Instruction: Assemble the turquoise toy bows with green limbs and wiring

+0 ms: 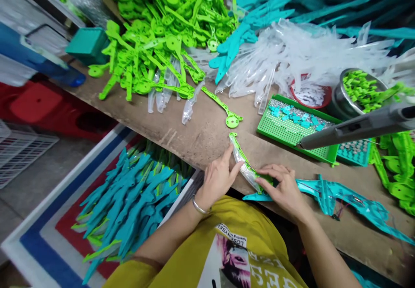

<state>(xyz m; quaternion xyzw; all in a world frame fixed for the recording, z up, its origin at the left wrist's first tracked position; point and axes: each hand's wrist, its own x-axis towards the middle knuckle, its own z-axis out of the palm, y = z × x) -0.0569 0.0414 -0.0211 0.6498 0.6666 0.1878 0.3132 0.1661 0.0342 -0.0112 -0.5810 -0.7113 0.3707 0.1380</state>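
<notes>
On the bench edge in front of me lies a clear curved plastic piece [245,170] joined along a narrow bright green plastic arm [239,146]. My left hand [214,179] grips its left side, index finger near the upper end and thumb across the clear part. With thumb and fingers, my right hand [281,183] holds the lower end, covering part of it. Beneath and beside the right hand is a long turquoise plastic shell [330,191] with thin wires showing inside. Just beyond the piece lies a loose green arm with a round disc end [232,120].
Heaps of green arms [162,41], clear pieces [275,59] and turquoise shells [259,9] cover the back. To the right, a grey screwdriver-like tool [353,128] hangs over a green basket [298,143] near a metal bowl [343,100]. Turquoise assemblies [129,201] fill a box lower left.
</notes>
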